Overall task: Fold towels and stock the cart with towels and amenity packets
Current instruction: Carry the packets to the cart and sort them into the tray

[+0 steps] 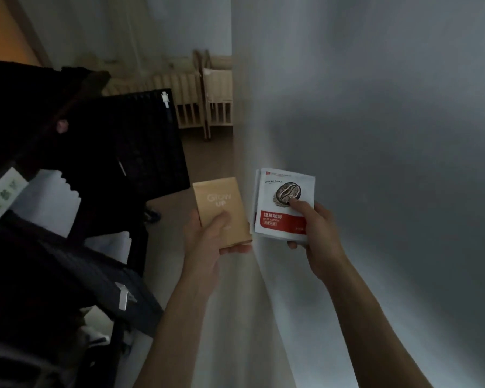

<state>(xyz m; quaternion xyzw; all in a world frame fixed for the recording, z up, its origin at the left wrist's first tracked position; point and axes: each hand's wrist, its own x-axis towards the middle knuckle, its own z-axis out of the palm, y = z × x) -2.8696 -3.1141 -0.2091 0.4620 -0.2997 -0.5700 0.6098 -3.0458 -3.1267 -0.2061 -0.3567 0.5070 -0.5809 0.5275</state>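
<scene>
My left hand (207, 236) grips a tan packet (220, 203) printed "Glow UP", thumb across its front and fingers under its lower edge. My right hand (317, 228) holds a small stack of white drip coffee packets (280, 204) with a red band and a coffee bean drawing, thumb pressed on the top one. Both are held up side by side, almost touching, just right of the dark cart (101, 152). White folded towels (42, 200) lie on the cart's shelves at the left.
A grey-white wall (375, 121) fills the right half of the view, close to my right hand. Wooden cribs (207, 102) stand at the far end of the floor. The cart's black mesh side panel (140, 141) juts toward the packets.
</scene>
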